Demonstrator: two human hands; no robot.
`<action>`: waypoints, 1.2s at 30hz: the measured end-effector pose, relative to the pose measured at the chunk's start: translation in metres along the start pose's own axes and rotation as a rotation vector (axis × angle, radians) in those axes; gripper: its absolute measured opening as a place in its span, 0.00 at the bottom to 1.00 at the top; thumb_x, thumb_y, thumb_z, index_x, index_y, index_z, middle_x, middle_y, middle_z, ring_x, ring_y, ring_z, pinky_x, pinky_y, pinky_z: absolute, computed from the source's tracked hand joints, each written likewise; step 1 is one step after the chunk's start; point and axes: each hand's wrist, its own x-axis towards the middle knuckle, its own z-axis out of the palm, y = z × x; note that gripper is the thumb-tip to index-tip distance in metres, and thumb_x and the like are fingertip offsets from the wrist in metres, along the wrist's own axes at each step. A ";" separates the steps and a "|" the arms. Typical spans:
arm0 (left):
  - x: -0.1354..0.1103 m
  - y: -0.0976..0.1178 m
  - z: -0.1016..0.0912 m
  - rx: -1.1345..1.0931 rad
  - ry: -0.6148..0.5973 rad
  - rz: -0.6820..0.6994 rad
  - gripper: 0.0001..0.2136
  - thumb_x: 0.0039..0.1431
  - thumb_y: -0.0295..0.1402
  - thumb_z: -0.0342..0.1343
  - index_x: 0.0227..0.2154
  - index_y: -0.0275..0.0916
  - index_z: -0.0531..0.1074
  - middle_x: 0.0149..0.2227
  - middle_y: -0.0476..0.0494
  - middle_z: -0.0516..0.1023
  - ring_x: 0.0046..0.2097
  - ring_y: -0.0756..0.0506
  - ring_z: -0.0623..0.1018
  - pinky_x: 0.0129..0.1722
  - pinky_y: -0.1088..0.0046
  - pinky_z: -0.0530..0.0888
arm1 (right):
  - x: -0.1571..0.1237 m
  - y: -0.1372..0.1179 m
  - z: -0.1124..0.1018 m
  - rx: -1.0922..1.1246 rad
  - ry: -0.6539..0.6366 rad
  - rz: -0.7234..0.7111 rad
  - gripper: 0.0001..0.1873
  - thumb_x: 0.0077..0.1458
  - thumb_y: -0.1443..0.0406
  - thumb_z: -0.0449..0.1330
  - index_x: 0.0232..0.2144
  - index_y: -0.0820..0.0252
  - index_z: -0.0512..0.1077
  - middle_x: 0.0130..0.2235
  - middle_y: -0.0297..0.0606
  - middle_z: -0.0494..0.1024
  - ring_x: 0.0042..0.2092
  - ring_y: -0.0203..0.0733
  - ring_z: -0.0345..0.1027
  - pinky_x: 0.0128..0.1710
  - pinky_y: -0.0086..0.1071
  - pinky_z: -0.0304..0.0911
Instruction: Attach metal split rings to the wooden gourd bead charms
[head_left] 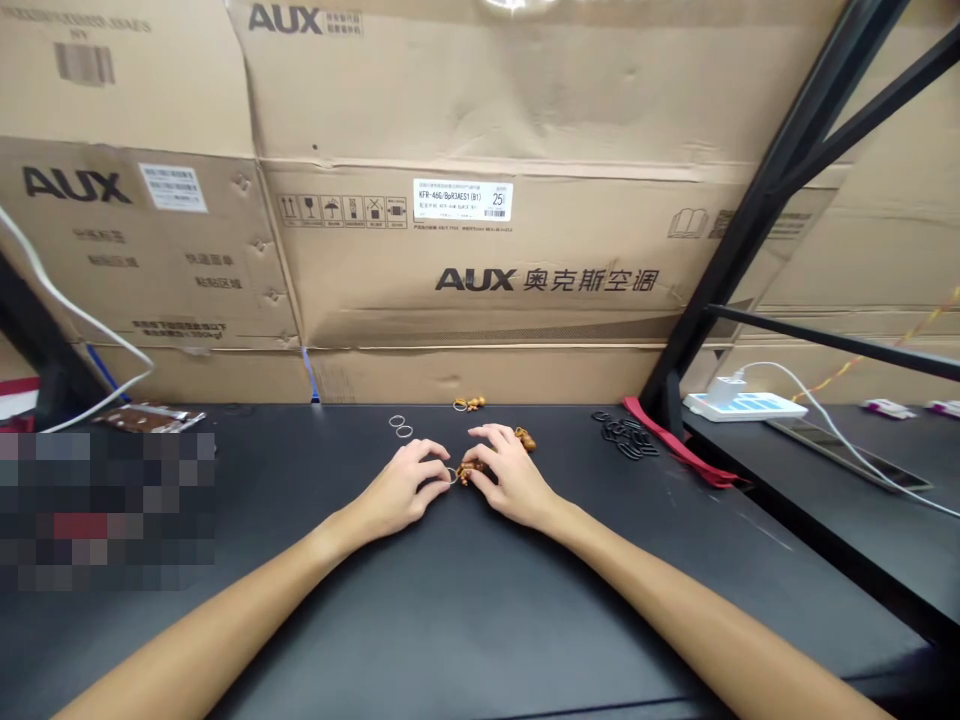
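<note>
At the far left of the black table (420, 620), a shiny brown-and-silver plastic packet (154, 417) lies near the back. Further right are two thin silver metal rings (404, 431), close together. The left hand (429, 476) has its thumb and fingers drawn narrow beside a silver metal keyring (453, 476); whether they grip it I cannot tell. The keyring sits by a small, glossy brown trinket (469, 470) between the hands, with a golden-yellow beaded trinket (472, 404) farther back. The right hand (504, 470) holds the brown trinket between thumb and fingers. Just beyond it lies a brown, rounded ornament (526, 439), then a loose pile of black oval loops (628, 436) and a flat red strap (679, 445).
</note>
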 end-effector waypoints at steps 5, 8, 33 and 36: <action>-0.001 0.002 0.001 0.025 -0.007 0.008 0.07 0.62 0.33 0.51 0.32 0.40 0.74 0.46 0.42 0.70 0.49 0.43 0.70 0.52 0.62 0.68 | 0.000 -0.007 -0.003 0.079 -0.008 -0.073 0.05 0.58 0.65 0.57 0.37 0.57 0.71 0.53 0.45 0.67 0.58 0.50 0.54 0.56 0.50 0.57; -0.001 0.003 0.001 0.044 -0.020 0.036 0.08 0.63 0.32 0.49 0.33 0.40 0.74 0.46 0.43 0.70 0.48 0.44 0.70 0.52 0.63 0.68 | 0.000 -0.010 -0.004 0.101 -0.021 -0.103 0.04 0.58 0.65 0.57 0.37 0.56 0.71 0.54 0.44 0.66 0.58 0.49 0.53 0.56 0.48 0.57; 0.000 0.006 0.000 0.078 0.012 0.040 0.09 0.64 0.31 0.48 0.32 0.40 0.73 0.47 0.43 0.70 0.49 0.43 0.70 0.52 0.62 0.67 | 0.001 0.000 -0.004 0.033 0.031 -0.034 0.05 0.58 0.67 0.55 0.36 0.58 0.71 0.53 0.46 0.66 0.58 0.51 0.53 0.56 0.52 0.56; 0.000 0.006 0.001 0.075 0.005 0.035 0.08 0.63 0.31 0.49 0.31 0.40 0.73 0.47 0.43 0.70 0.49 0.43 0.70 0.52 0.62 0.66 | 0.001 0.011 -0.005 -0.033 0.078 0.051 0.06 0.58 0.67 0.55 0.35 0.58 0.72 0.52 0.46 0.67 0.56 0.52 0.54 0.55 0.51 0.58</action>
